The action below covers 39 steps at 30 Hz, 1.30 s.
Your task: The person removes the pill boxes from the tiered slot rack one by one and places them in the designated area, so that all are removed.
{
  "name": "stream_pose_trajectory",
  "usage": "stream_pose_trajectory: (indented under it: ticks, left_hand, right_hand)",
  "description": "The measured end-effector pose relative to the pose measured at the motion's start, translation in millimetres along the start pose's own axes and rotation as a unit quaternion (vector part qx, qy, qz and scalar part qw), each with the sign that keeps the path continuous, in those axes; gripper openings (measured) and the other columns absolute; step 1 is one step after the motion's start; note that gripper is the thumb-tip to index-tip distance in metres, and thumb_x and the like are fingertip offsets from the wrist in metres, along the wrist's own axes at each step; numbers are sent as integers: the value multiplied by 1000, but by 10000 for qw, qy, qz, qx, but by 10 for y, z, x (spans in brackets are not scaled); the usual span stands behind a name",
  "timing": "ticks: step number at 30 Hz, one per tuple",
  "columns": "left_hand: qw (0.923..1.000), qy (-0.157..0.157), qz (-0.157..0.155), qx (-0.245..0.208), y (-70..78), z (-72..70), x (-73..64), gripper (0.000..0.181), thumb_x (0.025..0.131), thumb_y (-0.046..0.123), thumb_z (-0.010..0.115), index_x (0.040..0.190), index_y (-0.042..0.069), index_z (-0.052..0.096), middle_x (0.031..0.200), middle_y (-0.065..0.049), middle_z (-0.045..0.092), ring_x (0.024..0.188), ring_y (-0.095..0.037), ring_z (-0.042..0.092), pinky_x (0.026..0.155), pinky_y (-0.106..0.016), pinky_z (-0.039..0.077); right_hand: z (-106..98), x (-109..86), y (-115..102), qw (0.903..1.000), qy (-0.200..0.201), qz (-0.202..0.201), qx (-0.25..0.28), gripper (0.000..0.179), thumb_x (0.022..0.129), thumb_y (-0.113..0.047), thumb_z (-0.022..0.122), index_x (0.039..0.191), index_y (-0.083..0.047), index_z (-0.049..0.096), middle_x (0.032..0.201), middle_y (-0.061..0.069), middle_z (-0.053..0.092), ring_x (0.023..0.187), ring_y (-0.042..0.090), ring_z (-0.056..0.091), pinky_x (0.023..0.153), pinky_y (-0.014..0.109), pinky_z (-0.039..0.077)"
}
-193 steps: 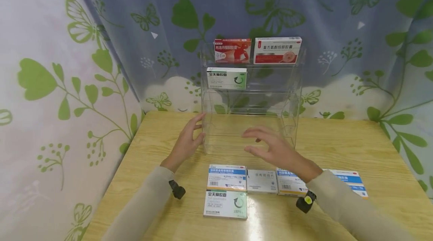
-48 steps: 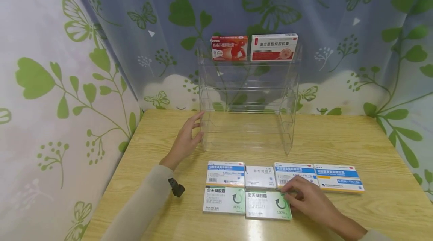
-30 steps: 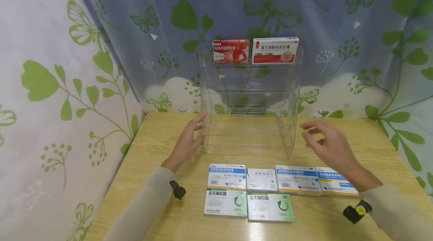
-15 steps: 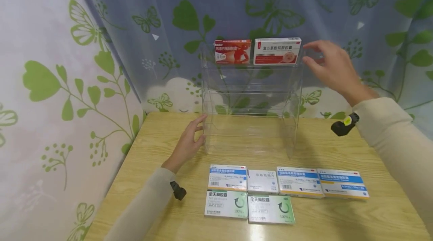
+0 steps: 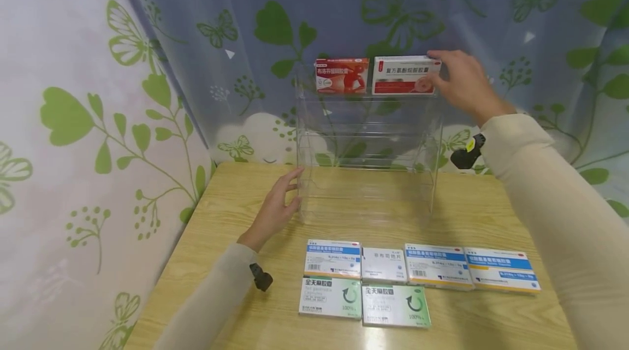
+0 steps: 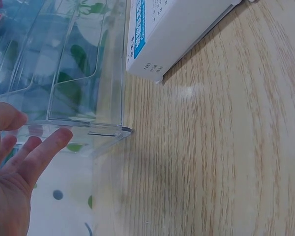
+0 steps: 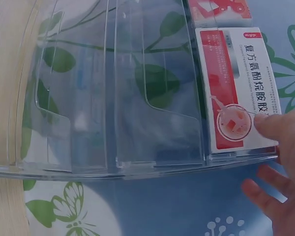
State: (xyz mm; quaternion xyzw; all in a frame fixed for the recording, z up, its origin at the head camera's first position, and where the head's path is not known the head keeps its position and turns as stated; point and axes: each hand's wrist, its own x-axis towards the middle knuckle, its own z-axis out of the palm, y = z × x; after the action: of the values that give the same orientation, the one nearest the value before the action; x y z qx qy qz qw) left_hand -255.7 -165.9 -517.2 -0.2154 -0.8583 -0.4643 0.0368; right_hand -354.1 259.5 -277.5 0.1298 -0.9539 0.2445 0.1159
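Observation:
A clear acrylic tiered rack point(image 5: 366, 167) stands on the table. On its top tier, the red medicine box point(image 5: 341, 77) is to the left of the white-and-red medicine box point(image 5: 398, 87). My right hand point(image 5: 464, 85) pinches that white-and-red box at its right end; in the right wrist view the thumb presses its printed front, and the box sits against the tier. Low on the rack's left side, my left hand point(image 5: 275, 208) touches the side panel with fingers extended, as the left wrist view also shows.
In front of the rack lies a row of medicine boxes: a blue-and-white box point(image 5: 333, 258), a plain white box point(image 5: 383, 265) and two more blue-and-white boxes point(image 5: 437, 266). Two green-and-white boxes point(image 5: 395, 306) lie nearer me. A patterned curtain point(image 5: 275, 142) hangs behind.
A green-and-white box left the second tier and joined the other on the table. My right hand then rose to the top tier and took hold of the white-and-red box; my left stayed put.

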Motion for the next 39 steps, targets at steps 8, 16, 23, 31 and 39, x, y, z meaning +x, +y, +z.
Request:
stream_pose_trajectory:
  ticks: [8, 16, 23, 31, 39]
  left_hand:
    - [10000, -32, -12, -62, 18, -3, -5, 77, 108, -4, 60, 172, 27, 30, 173, -14, 36, 145, -48, 55, 98, -51, 68]
    - [9999, -48, -66, -72, 13, 16, -12, 77, 108, -3, 61, 172, 29, 31, 173, -12, 36, 145, -50, 54, 101, -56, 66]
    - [10000, -52, -30, -35, 14, 6, -11, 77, 108, -2, 61, 172, 29, 31, 173, -12, 37, 146, -49, 54, 104, -53, 65]
    - [9998, 19, -15, 200, 5, -6, -16, 77, 109, 0, 63, 172, 30, 31, 173, -9, 38, 145, -40, 57, 109, -47, 63]
    - [9998, 28, 2, 201, 8, 9, -18, 77, 108, -1, 63, 172, 28, 32, 172, -11, 39, 145, -39, 58, 108, -46, 63]
  right_hand:
    - [56, 62, -20, 9974, 657, -204, 218, 40, 111, -11, 61, 149, 1, 62, 147, 31, 60, 138, 51, 52, 122, 68, 38]
    - [60, 39, -65, 9877, 1424, -245, 605, 34, 111, -11, 64, 144, -2, 68, 137, 25, 64, 124, 40, 65, 111, 47, 59]
    - [-71, -19, -179, 9687, 2163, -88, 1213, 33, 109, -14, 67, 142, -8, 71, 122, -10, 60, 125, 18, 68, 108, 21, 60]
    - [-254, -290, -301, 9618, 2258, 16, 1549, 36, 110, -22, 68, 145, -15, 70, 114, -30, 52, 119, 3, 64, 103, 15, 58]
    - [-275, -803, -224, 9598, 2095, 71, 1869, 36, 106, -17, 73, 142, -16, 73, 116, -29, 59, 110, -9, 62, 97, 6, 56]
